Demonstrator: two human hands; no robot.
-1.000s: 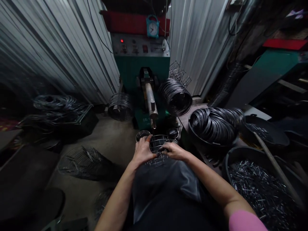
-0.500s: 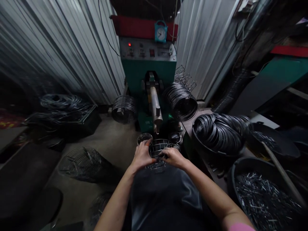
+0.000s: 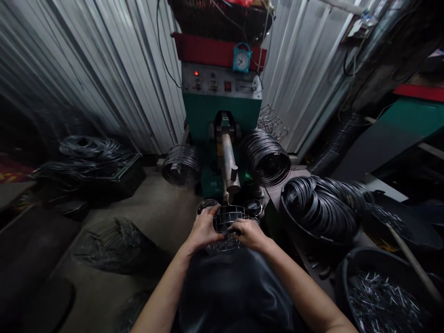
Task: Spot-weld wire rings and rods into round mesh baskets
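Under the tip of the machine's metal arm [image 3: 229, 162] sits a round wire basket [image 3: 231, 215]. My left hand [image 3: 204, 229] is closed on the basket's left side, thumb toward me and fingers over the rim, with orange bands on a finger and the thumb. At the near right of the basket is my right hand [image 3: 250, 232], its thumb and fingers pinched together; what lies between them is too small and dark to make out. More wire mesh shows below the hands, just above my black apron [image 3: 236, 291].
The green welding machine [image 3: 222, 104] stands ahead with a blue clock [image 3: 242, 58] on it. Wire ring coils [image 3: 181, 163] hang left, others [image 3: 267, 155] right. A tub of wire rings [image 3: 319, 208] and a tub of short metal pieces [image 3: 385, 296] stand right. A wire bundle [image 3: 114, 243] lies left.
The view has tilted and shifted a little, so the machine sits lower and further right. Both hands stay at the basket in nearly the same grip.
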